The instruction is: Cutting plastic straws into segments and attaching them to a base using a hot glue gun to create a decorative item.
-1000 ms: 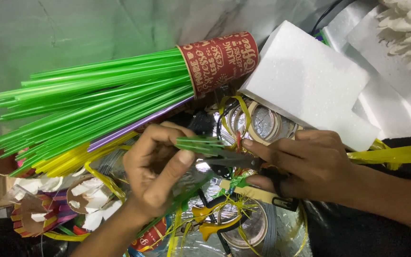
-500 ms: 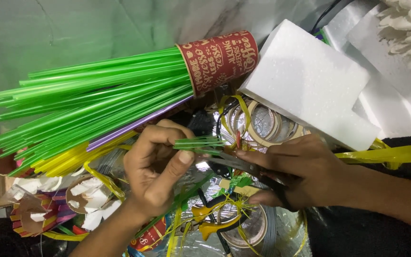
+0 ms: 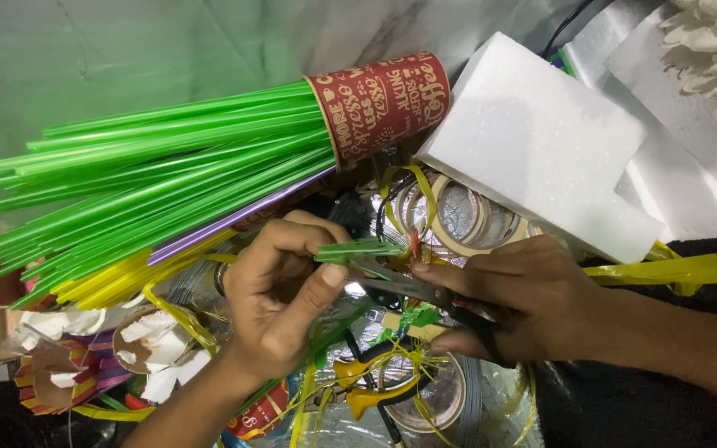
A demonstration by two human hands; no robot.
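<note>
- Red paper cup (image 3: pixel 382 104), white lettering, lying on its side above your hands, stuffed with long green straws (image 3: pixel 143 178).
- White foam block (image 3: pixel 541 145), upper right.
- Your left hand (image 3: pixel 280 299): pinching short green straw pieces (image 3: pixel 358 249) between thumb and fingers.
- Your right hand (image 3: pixel 524 303): gripping scissors (image 3: pixel 404 286), blades at the pieces.

I see two bare forearms, no sleeves. Left grip (image 3: pixel 280 294) and right grip (image 3: pixel 533 303): no rings, gloves or wristbands.
</note>
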